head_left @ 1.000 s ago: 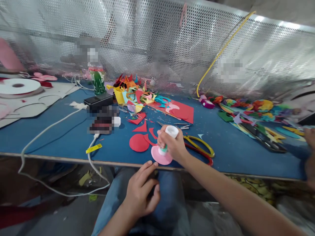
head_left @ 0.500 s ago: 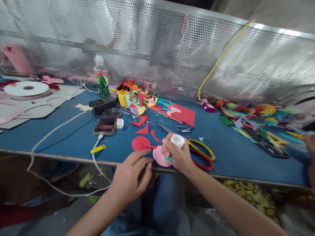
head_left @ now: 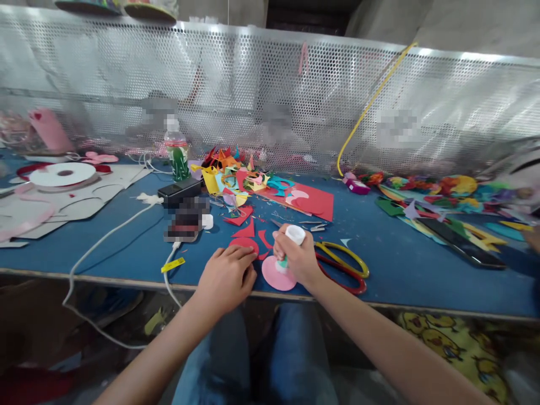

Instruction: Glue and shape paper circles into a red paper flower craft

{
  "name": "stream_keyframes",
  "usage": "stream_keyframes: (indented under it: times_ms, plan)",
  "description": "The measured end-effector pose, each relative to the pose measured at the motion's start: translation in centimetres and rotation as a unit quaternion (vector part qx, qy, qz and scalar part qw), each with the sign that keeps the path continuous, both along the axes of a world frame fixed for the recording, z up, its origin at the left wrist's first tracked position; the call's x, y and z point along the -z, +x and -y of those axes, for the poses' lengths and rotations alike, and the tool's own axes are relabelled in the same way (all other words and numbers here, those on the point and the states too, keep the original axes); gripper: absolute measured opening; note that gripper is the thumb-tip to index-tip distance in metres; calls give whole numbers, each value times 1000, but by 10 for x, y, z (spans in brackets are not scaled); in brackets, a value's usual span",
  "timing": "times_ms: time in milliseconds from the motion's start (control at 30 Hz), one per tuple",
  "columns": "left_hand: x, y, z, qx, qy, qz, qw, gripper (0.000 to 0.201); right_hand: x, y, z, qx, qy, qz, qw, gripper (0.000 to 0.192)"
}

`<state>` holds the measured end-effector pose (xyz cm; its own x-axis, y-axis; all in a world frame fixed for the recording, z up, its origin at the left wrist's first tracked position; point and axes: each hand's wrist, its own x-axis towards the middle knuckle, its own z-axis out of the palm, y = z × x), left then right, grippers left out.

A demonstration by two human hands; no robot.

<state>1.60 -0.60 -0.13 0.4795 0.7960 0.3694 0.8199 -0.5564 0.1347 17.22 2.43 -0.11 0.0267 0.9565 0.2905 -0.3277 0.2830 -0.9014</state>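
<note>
Right hand (head_left: 297,260) clenched round a glue stick (head_left: 290,243), pressed on a pink paper circle (head_left: 276,274) at the desk (head_left: 422,270) front edge, scissors (head_left: 343,264) just right. Left hand (head_left: 228,275), fingers loosely curled, empty, now up on a red circle (head_left: 244,244); bare blue leftward.

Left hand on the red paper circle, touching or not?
Touching. In the head view the left hand lies over the red paper circle, fingers covering its near edge, with no gap showing.

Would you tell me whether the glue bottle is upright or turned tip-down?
Tip-down: the right hand holds the glue bottle with its white base up, tip on the pink paper circle.
</note>
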Motion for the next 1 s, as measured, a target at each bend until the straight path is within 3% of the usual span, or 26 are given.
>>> stream_keyframes:
  times_ms: [167, 400, 533, 600, 667, 700, 800, 867, 933, 1000]
  plan:
    - [5, 3, 5, -87, 8, 8, 996, 43, -3, 4, 9, 28, -14, -88, 996, 25]
    - [5, 1, 3, -75, 13, 60, 995, 44, -14, 27, 2, 73, -94, -262, 958, 24]
    - [7, 2, 12, -25, 20, 201, 979, 29, -24, 34, 9, 79, -104, -304, 943, 21]
    - [8, 7, 22, 7, -31, 314, 949, 25, -29, 32, 16, 87, -94, -315, 941, 21]
    - [8, 17, 34, 26, -136, 446, 884, 29, -32, 28, 25, 94, -65, -304, 946, 21]
    - [8, 22, 39, 23, -196, 517, 833, 34, -32, 26, 30, 98, -29, -280, 955, 21]
    - [5, 39, 49, 49, -344, 688, 637, 40, -27, 19, 44, 93, 115, -172, 974, 18]
    - [3, 47, 52, 76, -395, 742, 536, 43, -22, 15, 52, 89, 198, -102, 971, 13]
    - [2, 52, 54, 82, -417, 768, 479, 39, -16, 12, 58, 84, 239, -55, 966, 10]
    - [1, 55, 56, 74, -429, 781, 447, 34, -12, 10, 61, 75, 245, -36, 966, 8]
